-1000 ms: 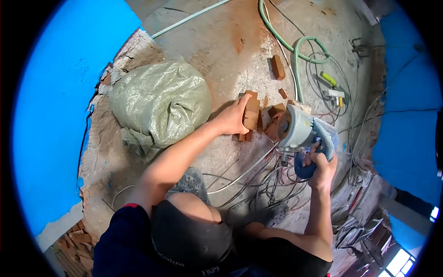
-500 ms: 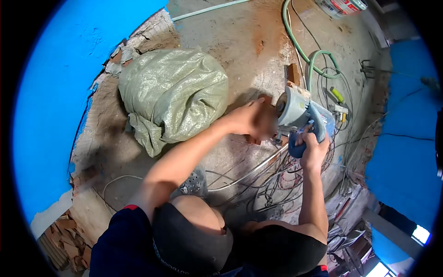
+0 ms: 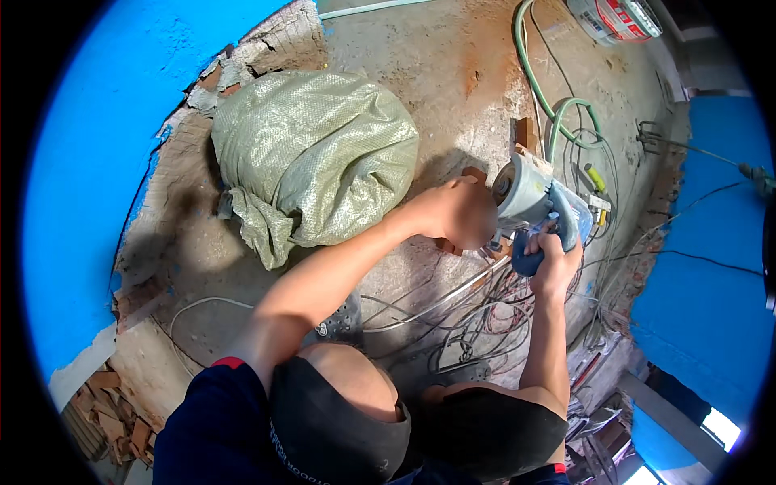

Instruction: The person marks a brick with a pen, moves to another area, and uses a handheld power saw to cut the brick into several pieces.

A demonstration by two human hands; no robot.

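My right hand point(image 3: 554, 260) is closed round the dark blue handle of a power saw point(image 3: 529, 196), whose grey guard and round disc side face my left hand. My left hand point(image 3: 459, 212) is wrapped over a reddish-brown brick point(image 3: 474, 173) on the floor. The brick shows above and below the hand; a blur covers the fingers there. The saw's guard sits just right of the left hand. Where the blade meets the brick, if it does, is hidden.
A tied pale green woven sack point(image 3: 315, 153) lies left of my hands. A green hose point(image 3: 558, 121) loops beyond the saw. Tangled cables point(image 3: 477, 323) cover the floor below it. A yellow-green tool point(image 3: 596, 178) and a bucket point(image 3: 614, 20) are farther off. Broken bricks point(image 3: 113, 416) lie at lower left.
The whole view has shifted slightly, with the bucket and hose sitting a little farther right in it. Both hands keep their grips, and the saw stays beside the left hand.
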